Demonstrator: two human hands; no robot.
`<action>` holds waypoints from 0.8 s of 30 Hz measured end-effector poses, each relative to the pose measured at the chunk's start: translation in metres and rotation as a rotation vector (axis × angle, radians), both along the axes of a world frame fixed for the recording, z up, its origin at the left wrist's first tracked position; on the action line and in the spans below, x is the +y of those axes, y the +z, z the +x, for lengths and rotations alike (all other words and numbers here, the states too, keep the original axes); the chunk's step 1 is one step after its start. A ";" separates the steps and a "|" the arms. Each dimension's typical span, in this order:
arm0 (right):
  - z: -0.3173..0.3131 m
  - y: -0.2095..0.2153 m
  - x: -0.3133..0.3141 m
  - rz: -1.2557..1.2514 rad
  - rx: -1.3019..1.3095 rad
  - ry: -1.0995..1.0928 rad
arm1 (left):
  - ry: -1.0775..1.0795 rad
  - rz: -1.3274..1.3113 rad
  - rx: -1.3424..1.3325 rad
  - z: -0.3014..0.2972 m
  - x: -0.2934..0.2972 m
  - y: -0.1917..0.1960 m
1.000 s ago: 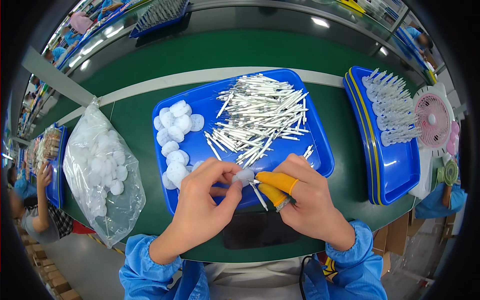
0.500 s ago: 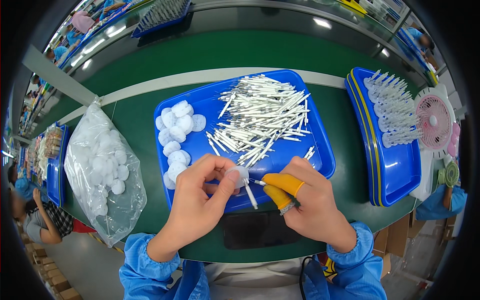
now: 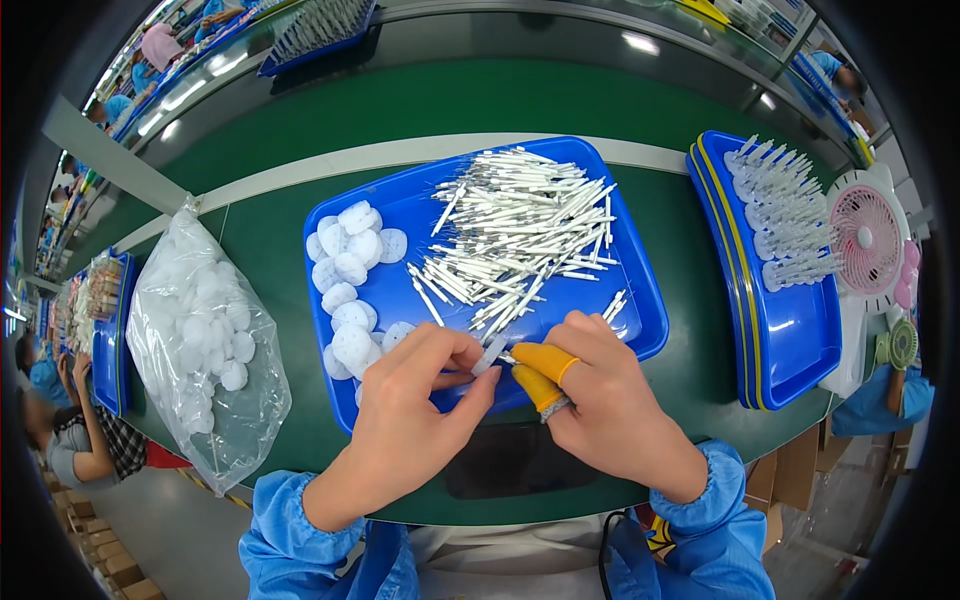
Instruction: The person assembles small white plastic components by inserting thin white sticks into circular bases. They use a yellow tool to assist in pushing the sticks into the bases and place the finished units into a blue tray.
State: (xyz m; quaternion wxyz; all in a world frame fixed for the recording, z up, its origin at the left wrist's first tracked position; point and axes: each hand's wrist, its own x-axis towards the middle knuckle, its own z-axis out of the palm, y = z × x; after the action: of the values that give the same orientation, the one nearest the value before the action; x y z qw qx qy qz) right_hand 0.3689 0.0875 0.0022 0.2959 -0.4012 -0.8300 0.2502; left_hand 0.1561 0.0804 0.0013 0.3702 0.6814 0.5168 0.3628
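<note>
Over the near edge of a blue tray [image 3: 590, 310], my left hand [image 3: 410, 420] pinches a small white translucent disc [image 3: 489, 355], seen nearly edge-on. My right hand [image 3: 610, 400] wears yellow covers on its thumb and forefinger. These fingers are closed on a thin metal-ended piece [image 3: 507, 357], whose tip meets the disc; the rest is hidden. Beyond both hands, a heap of thin white sticks with fine wire ends [image 3: 530, 220] lies in the tray. Loose white discs [image 3: 350, 245] lie along the tray's left side, close to my left hand.
At the left lies a clear plastic bag [image 3: 205, 340] of white discs. Stacked blue trays [image 3: 805, 350] at the right hold rows of upright translucent parts [image 3: 780, 220], beside a pink-and-white fan [image 3: 865, 232]. A dark flat object [image 3: 520, 462] lies under my wrists. Other people work farther off.
The disc has turned from face-on to edge-on. My right fingers have moved left, up to it. The white stick that hung below the disc no longer shows.
</note>
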 end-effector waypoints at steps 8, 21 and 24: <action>-0.014 -0.003 -0.010 0.069 0.122 -0.088 | 0.021 0.169 0.081 0.005 -0.004 -0.005; -0.011 -0.004 0.012 0.045 0.029 -0.116 | 0.117 0.163 0.114 -0.003 0.000 -0.006; -0.006 -0.006 0.030 0.241 -0.234 -0.122 | 0.186 0.133 0.050 -0.006 0.004 -0.002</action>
State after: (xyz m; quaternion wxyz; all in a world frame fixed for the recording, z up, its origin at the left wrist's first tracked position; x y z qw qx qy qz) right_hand 0.3627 0.1178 -0.0038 0.2578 -0.4389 -0.8568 0.0822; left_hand 0.1502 0.0849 -0.0012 0.2756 0.6625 0.5617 0.4119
